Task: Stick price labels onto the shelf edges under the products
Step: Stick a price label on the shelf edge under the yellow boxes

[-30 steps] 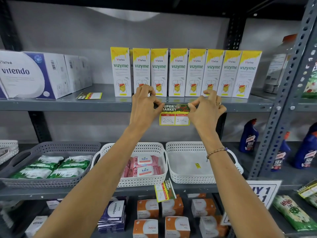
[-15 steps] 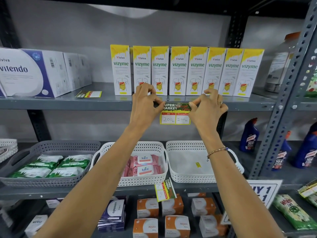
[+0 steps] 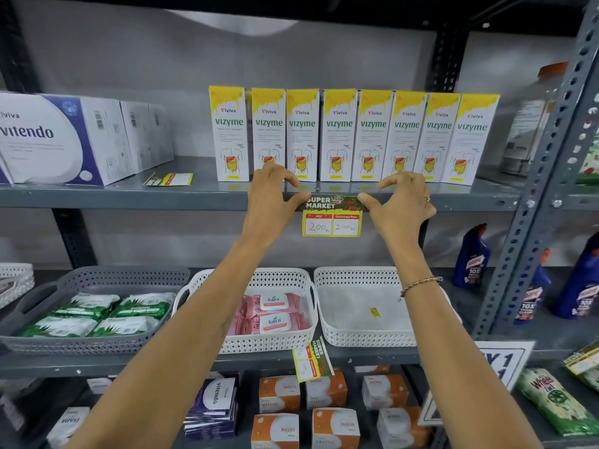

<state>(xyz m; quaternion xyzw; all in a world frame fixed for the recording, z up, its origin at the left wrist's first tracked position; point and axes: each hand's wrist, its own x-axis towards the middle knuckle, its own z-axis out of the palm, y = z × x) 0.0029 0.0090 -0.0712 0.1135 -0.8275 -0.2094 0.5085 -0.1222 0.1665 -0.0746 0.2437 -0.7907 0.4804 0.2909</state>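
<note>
A yellow price label point(image 3: 332, 216) headed "SUPER MARKET", marked 200 and 100, hangs on the front edge of the grey upper shelf point(image 3: 129, 198) below a row of yellow-and-white Vizyme boxes point(image 3: 353, 135). My left hand point(image 3: 274, 197) presses its thumb on the label's top left corner. My right hand point(image 3: 400, 202) presses its thumb on the top right corner. The fingers of both hands curl above the shelf edge. A second label point(image 3: 168, 179) lies flat on the shelf to the left.
White-and-blue Vitendo boxes point(image 3: 61, 137) stand at upper left. Below are a grey basket point(image 3: 97, 277) of green packs, a white basket point(image 3: 282, 277) of pink wipes and another white basket point(image 3: 356, 275). A tilted label point(image 3: 312, 358) hangs on the middle shelf edge. Blue bottles point(image 3: 471, 257) stand at right.
Both thumbs have stayed pressed on the label's top corners. The fingers have spread a little above the shelf edge. The label has not moved.
</note>
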